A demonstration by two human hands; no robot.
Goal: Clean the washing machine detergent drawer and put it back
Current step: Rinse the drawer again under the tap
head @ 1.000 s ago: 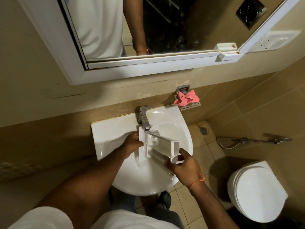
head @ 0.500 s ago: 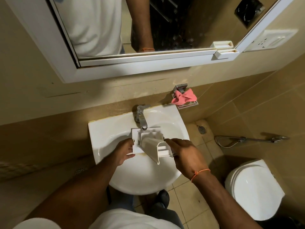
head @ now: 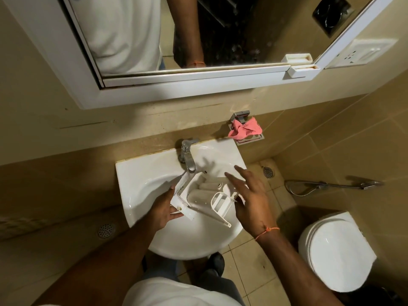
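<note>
Over the white sink (head: 141, 173), just under the chrome tap (head: 187, 160), I have the white detergent drawer (head: 198, 195) lying open side up, so its compartments face me. My left hand (head: 163, 210) grips the drawer by its flat front panel, fingers curled round the near edge of that panel and the thumb on its face. My right hand (head: 249, 195) is released: its fingers are straight and spread, pointing toward the back of the basin, and the palm hovers at the drawer's right end. I cannot tell whether the heel of that hand touches the plastic there. A thin orange thread is tied round my right wrist. The drawer's far corner sits close below the tap spout, and its long side rail sticks out toward me over the bowl. On the wall just right of the sink, a pink cloth (head: 245, 128) is bunched on a small metal holder (head: 241, 117). Above hangs a white-framed mirror (head: 198, 80). To my right stands a white toilet (head: 335, 252) with its lid down, and a hand sprayer hose (head: 326, 185) is mounted on the tiled wall near it.
</note>
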